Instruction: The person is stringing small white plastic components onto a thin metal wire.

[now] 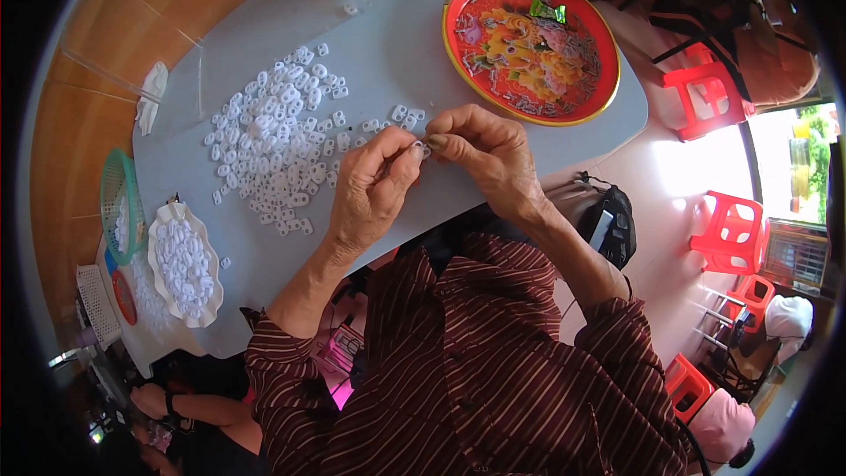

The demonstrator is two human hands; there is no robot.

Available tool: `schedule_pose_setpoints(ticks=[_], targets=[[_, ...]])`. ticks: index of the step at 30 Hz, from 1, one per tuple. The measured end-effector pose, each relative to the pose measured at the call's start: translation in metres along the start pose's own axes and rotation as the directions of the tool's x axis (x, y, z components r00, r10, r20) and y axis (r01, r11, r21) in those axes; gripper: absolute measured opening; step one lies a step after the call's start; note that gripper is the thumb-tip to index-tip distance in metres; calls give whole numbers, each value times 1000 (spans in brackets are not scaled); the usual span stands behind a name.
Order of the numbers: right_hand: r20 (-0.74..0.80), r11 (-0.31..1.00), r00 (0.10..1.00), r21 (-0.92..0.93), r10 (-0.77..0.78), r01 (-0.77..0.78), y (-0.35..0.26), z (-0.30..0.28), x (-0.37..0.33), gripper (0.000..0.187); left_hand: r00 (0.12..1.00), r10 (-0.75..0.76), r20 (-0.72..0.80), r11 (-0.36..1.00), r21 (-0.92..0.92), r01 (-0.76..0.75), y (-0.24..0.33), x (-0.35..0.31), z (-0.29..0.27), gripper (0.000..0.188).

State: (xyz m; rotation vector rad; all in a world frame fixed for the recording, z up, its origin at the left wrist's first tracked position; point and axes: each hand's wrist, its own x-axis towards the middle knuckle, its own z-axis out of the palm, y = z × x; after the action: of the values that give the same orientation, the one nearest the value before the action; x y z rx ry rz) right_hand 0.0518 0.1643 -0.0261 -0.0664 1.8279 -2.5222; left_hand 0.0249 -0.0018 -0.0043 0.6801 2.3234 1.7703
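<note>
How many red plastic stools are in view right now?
4. One red stool stands right of the round tray, one further down by the bright window, one just below that, and one near the lower right. Others may be hidden beyond the frame's rim.

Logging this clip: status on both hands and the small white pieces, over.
Left hand and right hand pinch one small white plastic piece between fingertips. Loose pile of white plastic pieces left of hands on grey tabletop. Nothing blocking.
</note>
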Motion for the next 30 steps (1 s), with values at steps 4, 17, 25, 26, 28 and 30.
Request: schedule_pose_setpoints(ticks=[4, 17, 25, 26, 28, 30], targets=[[2, 1000, 1000, -22, 20, -20, -4, 0, 0, 9, 1000, -11, 17, 1000, -18, 11, -1, 0, 0, 11], [-12, 997, 1000, 81, 18, -17, -1, 1, -1, 17, 1000, -5, 16, 1000, -8, 5, -1, -2, 4, 10], [-147, 997, 986, -1, -78, 79, 1, 12, -3, 14, 932, 337, -136, 924, 238, -299, -9, 1, 16, 4], [-147, 997, 986, -1, -81, 81, 1, 10, -2, 14, 944, 302, -131, 941, 197, -274, -10, 2, 16, 3], [-42, 999, 999, -38, -29, 27, 1, 2, 0, 11, 954, 271, -125, 955, 158, -251, -8, 3, 11, 3], [-11, 997, 1000, -78, -23, 22, 0, -3, 1, 11, 999, 19, 38, 1000, -22, -18, -4, 4, 3, 6]])
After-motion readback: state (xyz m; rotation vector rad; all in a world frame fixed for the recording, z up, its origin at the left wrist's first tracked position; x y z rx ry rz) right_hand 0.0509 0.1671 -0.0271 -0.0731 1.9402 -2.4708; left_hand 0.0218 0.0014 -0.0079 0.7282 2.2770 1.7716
